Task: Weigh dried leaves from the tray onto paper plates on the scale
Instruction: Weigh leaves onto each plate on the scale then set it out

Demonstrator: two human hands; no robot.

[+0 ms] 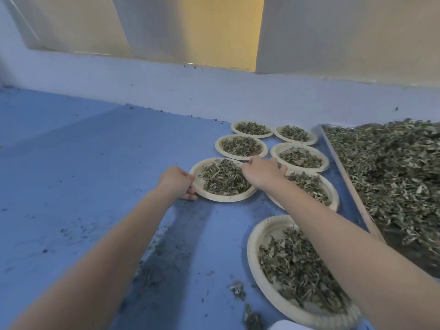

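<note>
Both arms reach out over a blue floor (100, 177). The left hand (177, 182) holds the left rim of a paper plate of dried leaves (222, 179), with its fingers curled under the edge and its thumb side on top. The right hand (262, 172) is at the right rim of that same plate, at the far side. Its fingers (282, 168) are bent and close together, but I cannot tell if they pinch the rim or only touch it. Just past those fingers sits another full plate (300, 156), and right under the right wrist lies one more plate (309, 186), partly hidden by the arm. Farther past the fingers are three more full plates: one (241, 146) just behind the held plate, and two (252, 128) (295, 134) side by side near the wall (214, 91). Close to the person, under the right forearm, a big plate of leaves (285, 270) looks blurry. To the right of the right hand, beyond the plates, is the tray (342, 167), piled with loose dried leaves (392, 167). Small leaf crumbs (238, 288) are scattered on the floor near the person, below both hands. A white thing (285, 325) peeks in at the bottom edge; I cannot tell what it is.
</note>
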